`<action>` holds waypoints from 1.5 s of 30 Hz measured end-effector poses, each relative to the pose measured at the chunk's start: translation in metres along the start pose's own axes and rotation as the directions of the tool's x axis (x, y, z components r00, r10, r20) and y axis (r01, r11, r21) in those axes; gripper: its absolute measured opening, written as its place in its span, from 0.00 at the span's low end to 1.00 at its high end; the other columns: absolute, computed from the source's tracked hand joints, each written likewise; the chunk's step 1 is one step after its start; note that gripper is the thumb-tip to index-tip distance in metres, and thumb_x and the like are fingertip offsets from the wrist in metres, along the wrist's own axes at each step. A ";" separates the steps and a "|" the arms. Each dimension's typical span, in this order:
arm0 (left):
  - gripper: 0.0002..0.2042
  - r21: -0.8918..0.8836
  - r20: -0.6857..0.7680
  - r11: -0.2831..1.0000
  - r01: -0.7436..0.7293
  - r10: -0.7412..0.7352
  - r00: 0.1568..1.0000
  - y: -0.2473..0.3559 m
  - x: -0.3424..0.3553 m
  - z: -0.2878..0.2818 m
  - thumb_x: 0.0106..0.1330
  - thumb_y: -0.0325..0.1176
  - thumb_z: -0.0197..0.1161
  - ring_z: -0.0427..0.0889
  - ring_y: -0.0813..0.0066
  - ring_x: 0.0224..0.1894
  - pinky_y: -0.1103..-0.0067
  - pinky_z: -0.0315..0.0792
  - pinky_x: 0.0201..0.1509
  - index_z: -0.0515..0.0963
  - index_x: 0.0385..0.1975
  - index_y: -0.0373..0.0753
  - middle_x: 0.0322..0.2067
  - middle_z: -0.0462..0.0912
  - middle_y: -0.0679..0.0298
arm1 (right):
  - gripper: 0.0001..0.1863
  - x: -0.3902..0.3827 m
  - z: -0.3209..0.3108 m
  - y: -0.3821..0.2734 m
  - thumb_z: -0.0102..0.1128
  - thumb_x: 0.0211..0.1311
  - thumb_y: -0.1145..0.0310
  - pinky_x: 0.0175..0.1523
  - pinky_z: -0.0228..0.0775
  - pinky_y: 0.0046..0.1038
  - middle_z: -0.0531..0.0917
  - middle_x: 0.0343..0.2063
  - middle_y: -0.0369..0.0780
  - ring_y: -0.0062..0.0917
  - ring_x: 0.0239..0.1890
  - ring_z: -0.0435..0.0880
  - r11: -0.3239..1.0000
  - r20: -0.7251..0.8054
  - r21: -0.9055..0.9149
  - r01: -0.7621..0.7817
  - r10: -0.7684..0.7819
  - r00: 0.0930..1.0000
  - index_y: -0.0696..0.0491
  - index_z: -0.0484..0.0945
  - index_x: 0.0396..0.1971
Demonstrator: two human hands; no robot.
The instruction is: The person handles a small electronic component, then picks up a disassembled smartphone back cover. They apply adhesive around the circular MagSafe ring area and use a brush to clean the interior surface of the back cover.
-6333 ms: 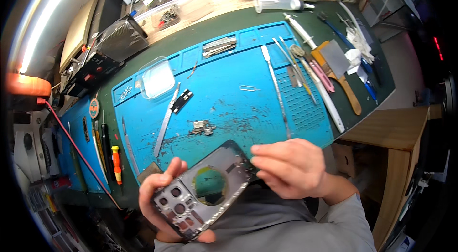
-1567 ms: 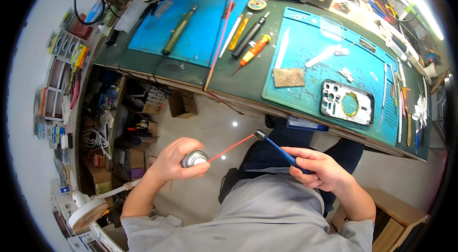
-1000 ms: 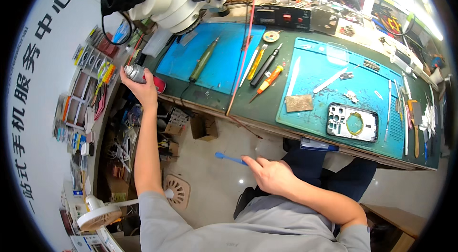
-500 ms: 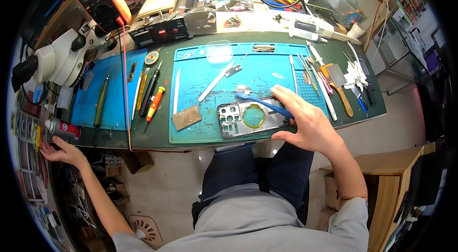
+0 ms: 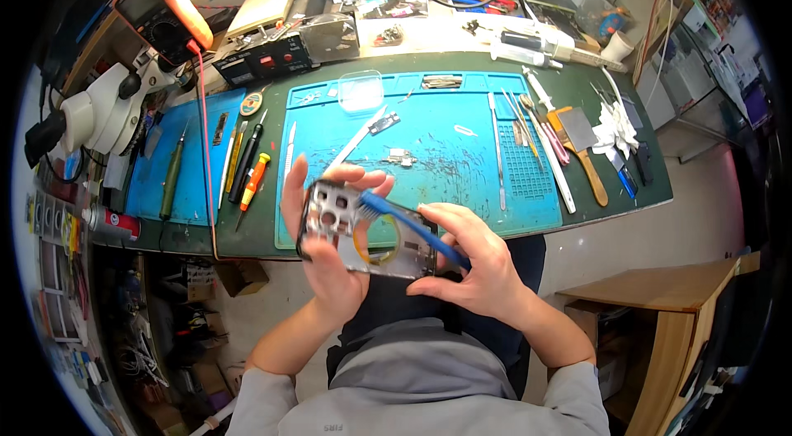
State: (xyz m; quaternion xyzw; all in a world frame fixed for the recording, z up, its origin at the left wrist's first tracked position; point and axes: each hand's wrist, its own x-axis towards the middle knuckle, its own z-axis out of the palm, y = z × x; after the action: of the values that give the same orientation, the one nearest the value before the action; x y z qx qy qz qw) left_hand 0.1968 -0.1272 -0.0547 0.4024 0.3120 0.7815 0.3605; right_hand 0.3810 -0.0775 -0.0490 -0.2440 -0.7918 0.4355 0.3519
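Observation:
A phone's back frame [image 5: 404, 261] with square camera cut-outs and a yellow ring is lifted above the near edge of the blue work mat [image 5: 445, 180]. My left hand [image 5: 337, 283] is closed round its left end, fingers behind and thumb along the near side. At the right end, my right hand [image 5: 483, 267] pinches the frame between thumb and fingers. That hand also holds a blue brush [image 5: 421, 228], which slants across the frame. Its head lies over the part beside the camera cut-outs. A small metal piece [image 5: 400, 157] rests on the mat beyond the frame.
Screwdrivers, among them an orange one [image 5: 254, 182], lie left of the mat. A spatula [image 5: 587, 160] and tweezers lie right. A red spray can [image 5: 114, 222] stands at the left edge. Behind are a microscope [image 5: 99, 110], an orange multimeter [image 5: 163, 11] and a clear box [image 5: 360, 93].
My left hand has come from beside the spray can to the phone's back frame. The frame has risen off the mat and shifted left and nearer. My right hand has closed on it, brush still held.

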 end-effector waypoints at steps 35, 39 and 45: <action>0.48 0.124 0.444 0.981 -0.148 0.078 0.893 -0.023 0.058 -0.029 0.59 0.75 0.49 0.81 0.59 0.45 0.61 0.78 0.50 0.52 0.72 0.47 0.57 0.71 0.36 | 0.32 -0.023 -0.055 -0.008 0.59 0.51 0.83 0.25 0.72 0.31 0.73 0.23 0.37 0.29 0.21 0.78 0.812 0.233 -0.584 -0.011 0.181 0.955 0.46 0.79 0.59; 0.49 0.134 0.436 0.982 -0.130 0.059 0.898 -0.021 0.058 -0.028 0.58 0.76 0.49 0.81 0.59 0.45 0.61 0.79 0.50 0.52 0.73 0.47 0.57 0.71 0.36 | 0.33 -0.024 -0.053 -0.009 0.59 0.49 0.84 0.25 0.72 0.31 0.73 0.24 0.37 0.29 0.22 0.79 0.813 0.228 -0.582 -0.024 0.191 0.955 0.46 0.78 0.60; 0.49 0.127 0.436 0.983 -0.131 0.063 0.898 -0.021 0.058 -0.027 0.59 0.75 0.49 0.80 0.60 0.45 0.61 0.79 0.50 0.51 0.73 0.46 0.56 0.72 0.36 | 0.33 -0.023 -0.056 -0.015 0.59 0.50 0.84 0.25 0.72 0.31 0.72 0.24 0.36 0.28 0.22 0.78 0.824 0.268 -0.566 -0.031 0.220 0.938 0.46 0.78 0.60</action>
State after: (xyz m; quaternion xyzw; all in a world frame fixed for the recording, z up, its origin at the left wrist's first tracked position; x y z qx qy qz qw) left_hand 0.1560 -0.0738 -0.0609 0.6063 0.2636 0.6643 0.3488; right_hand 0.4377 -0.0719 -0.0231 -0.3133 -0.9121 0.2437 0.1026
